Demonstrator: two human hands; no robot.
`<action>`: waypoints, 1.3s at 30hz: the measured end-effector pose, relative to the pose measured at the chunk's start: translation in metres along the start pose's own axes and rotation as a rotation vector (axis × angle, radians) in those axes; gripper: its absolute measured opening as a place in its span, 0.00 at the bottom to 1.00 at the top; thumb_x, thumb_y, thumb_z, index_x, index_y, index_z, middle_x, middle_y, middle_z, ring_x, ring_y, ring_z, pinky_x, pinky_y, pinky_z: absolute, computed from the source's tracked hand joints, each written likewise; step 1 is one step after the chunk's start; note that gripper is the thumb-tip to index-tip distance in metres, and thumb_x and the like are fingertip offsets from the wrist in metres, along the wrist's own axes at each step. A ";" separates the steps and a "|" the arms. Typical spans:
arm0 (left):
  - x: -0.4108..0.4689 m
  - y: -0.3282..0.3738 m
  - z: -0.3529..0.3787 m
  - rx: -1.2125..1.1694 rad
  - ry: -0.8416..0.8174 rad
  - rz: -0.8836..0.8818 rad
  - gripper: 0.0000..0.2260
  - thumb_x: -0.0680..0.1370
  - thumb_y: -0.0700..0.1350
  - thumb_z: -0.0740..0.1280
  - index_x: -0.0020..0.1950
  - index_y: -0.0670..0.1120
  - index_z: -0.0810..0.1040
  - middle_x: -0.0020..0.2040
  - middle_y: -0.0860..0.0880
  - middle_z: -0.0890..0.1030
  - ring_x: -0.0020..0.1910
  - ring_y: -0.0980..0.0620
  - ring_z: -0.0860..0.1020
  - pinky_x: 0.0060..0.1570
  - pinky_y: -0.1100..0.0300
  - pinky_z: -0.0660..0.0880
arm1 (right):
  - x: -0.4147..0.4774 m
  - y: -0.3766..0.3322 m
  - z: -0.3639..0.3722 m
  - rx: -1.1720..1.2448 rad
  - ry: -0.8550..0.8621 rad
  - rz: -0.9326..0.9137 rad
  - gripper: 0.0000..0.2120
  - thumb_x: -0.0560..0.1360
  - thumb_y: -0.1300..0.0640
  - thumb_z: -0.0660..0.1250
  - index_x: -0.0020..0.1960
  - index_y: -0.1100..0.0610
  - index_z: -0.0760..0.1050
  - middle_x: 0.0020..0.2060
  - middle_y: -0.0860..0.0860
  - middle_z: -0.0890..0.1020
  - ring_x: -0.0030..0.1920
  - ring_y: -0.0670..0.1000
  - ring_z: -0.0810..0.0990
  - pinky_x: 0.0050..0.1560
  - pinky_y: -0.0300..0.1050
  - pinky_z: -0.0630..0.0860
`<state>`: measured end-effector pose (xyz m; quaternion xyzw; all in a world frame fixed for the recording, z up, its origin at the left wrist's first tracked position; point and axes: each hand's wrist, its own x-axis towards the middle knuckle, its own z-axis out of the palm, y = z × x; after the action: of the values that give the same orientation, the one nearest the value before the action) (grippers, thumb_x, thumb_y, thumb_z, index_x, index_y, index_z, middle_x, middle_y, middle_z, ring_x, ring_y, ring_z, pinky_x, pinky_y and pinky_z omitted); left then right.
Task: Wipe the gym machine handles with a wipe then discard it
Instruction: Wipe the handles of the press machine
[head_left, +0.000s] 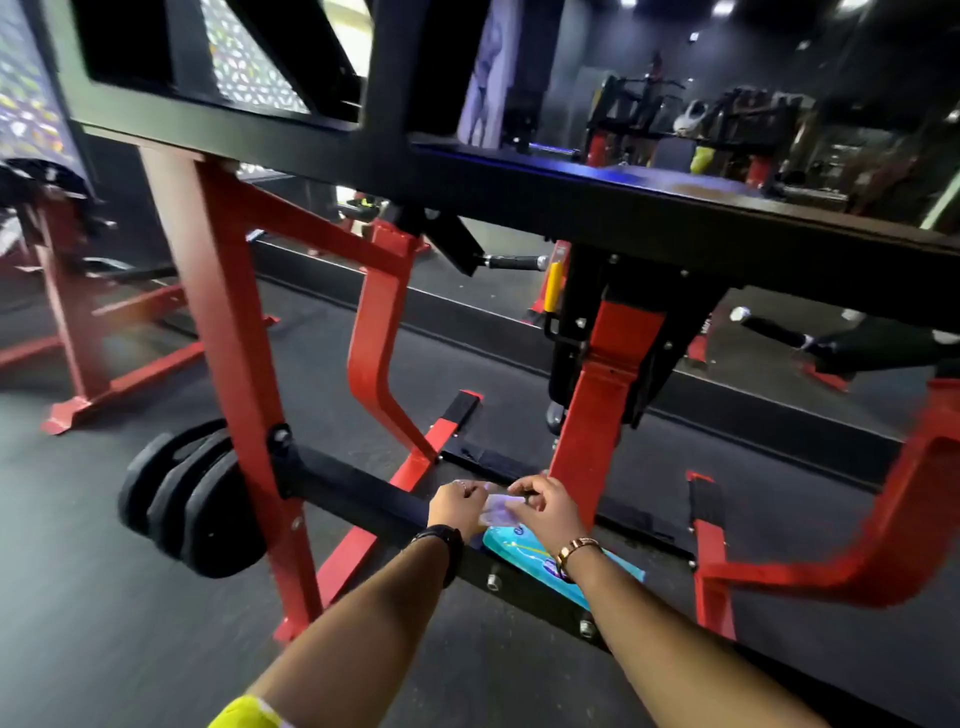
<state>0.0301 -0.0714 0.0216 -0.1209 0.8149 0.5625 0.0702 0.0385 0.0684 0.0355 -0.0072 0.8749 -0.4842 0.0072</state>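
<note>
- a yellow sleeve (244, 714) is showing at the bottom edge, and both bare forearms are reaching forward and down from there.
- the left wrist is wearing a dark watch (441, 538), and the right wrist is wearing a gold-coloured bracelet (574, 551).
- the left hand (457, 506) and the right hand (548, 506) are meeting close together, fingers curled, both pinching a small pale wipe (500, 508) between them.
- the wipe is sitting just above a blue pack (524, 548), which is lying flat on the machine's low black bar (358, 493); the right wrist is covering the pack's middle.
- black weight plates (192, 509) are sitting just left of a red upright (223, 312) that is crossing the bar.
- farther off, a black handle (511, 262) with a silver tip is sticking out sideways under the heavy black beam (623, 208), just beside a yellow pin (553, 286).
- a second black handle (769, 330) is pointing in from the right, well apart from the hands.
- more red and black machines (691, 130) are standing blurred at the back of the dim room.
</note>
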 end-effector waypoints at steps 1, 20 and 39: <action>-0.003 -0.005 -0.013 -0.021 0.026 -0.010 0.12 0.76 0.47 0.64 0.53 0.44 0.83 0.52 0.42 0.83 0.53 0.44 0.80 0.52 0.55 0.77 | -0.002 -0.011 0.008 -0.119 -0.030 -0.088 0.07 0.65 0.49 0.69 0.41 0.51 0.79 0.43 0.49 0.78 0.47 0.48 0.74 0.51 0.41 0.70; -0.165 -0.157 -0.359 -0.610 0.415 -0.175 0.13 0.78 0.52 0.65 0.38 0.46 0.80 0.33 0.47 0.78 0.31 0.49 0.75 0.35 0.59 0.71 | -0.144 -0.240 0.322 0.127 -0.451 -0.255 0.06 0.70 0.57 0.74 0.37 0.52 0.77 0.30 0.43 0.79 0.29 0.34 0.75 0.38 0.35 0.72; -0.302 -0.317 -0.616 -0.981 1.015 -0.085 0.09 0.80 0.36 0.60 0.42 0.38 0.77 0.27 0.50 0.80 0.25 0.56 0.77 0.29 0.64 0.75 | -0.265 -0.403 0.607 0.513 -0.815 0.084 0.15 0.78 0.68 0.57 0.34 0.58 0.69 0.32 0.54 0.72 0.32 0.50 0.68 0.31 0.40 0.64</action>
<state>0.4209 -0.7180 0.0319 -0.4177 0.3939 0.7358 -0.3592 0.3173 -0.6550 0.0560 -0.1588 0.6530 -0.6413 0.3704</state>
